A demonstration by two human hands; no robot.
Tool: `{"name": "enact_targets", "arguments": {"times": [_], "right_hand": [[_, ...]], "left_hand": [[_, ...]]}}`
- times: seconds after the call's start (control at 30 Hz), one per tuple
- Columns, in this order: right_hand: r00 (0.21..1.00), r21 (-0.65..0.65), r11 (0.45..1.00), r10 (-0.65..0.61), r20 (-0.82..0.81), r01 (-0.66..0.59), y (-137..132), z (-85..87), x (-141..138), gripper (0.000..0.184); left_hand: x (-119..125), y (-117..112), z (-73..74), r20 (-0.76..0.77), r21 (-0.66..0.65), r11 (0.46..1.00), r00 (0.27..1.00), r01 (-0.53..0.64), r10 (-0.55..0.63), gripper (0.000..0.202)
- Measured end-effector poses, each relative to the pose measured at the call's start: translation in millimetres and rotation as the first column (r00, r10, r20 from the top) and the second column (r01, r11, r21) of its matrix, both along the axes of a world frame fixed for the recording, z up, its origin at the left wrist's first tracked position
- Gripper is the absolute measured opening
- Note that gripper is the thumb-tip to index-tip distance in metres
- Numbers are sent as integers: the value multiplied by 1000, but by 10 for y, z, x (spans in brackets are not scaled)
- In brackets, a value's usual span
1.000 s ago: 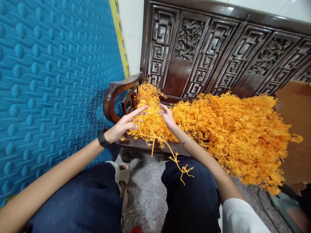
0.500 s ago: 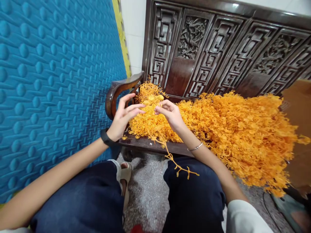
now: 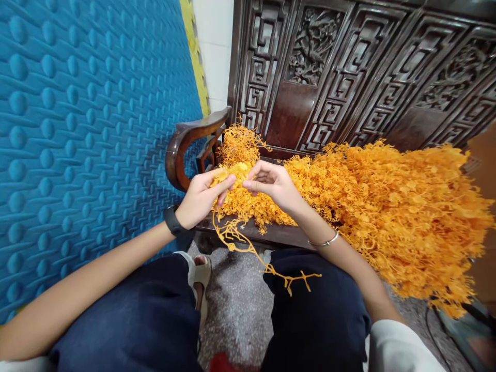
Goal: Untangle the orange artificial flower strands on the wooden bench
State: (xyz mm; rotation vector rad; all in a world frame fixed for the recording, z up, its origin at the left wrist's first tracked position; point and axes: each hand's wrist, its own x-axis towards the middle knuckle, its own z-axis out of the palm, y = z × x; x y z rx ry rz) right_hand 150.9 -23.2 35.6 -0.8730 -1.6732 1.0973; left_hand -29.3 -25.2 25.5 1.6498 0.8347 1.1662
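Note:
My left hand (image 3: 205,196) is closed on an orange plastic piece, its thumb and fingers pinching it. A thin branched orange plastic sprig (image 3: 251,250) trails from below that hand across to my right knee. My right hand (image 3: 273,185) is just to the right, thumb and index finger pinched together with the other fingers curled. What sits in that pinch is too small to make out. Behind and beneath both hands lies a heap of orange plastic sprigs (image 3: 395,206) on the dark wooden bench (image 3: 281,233).
The bench has a curved armrest (image 3: 176,155) at the left and a carved backrest (image 3: 298,113) behind. A blue foam mat (image 3: 89,134) stands along the left. Cardboard (image 3: 482,268) is at the far right, and a red object (image 3: 222,361) lies low between my feet.
My left hand has gone from spread fingers to a closed grip on the orange piece. The trailing sprig's upper end has shifted left, under that hand. My right hand stays pinched.

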Motion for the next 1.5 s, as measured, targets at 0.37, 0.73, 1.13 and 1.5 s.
{"name": "enact_targets", "arguments": {"times": [0.37,0.73,1.13,1.5], "right_hand": [[995,-118,991,66,79,-57,-24,-100,89,27],[863,-9,881,-465,-196,472,60,-196,631,17],[789,36,819,-562,249,572,599,-666,385,9],[670,159,732,-674,310,663,1073,-754,159,45]], "left_hand": [[-12,30,-60,-79,-105,992,994,68,-76,32],[-282,18,-14,-64,-25,999,998,-24,22,33],[-53,-20,-114,-303,13,994,948,112,-102,24],[-289,33,-162,-367,-21,997,928,70,-73,29]]}}
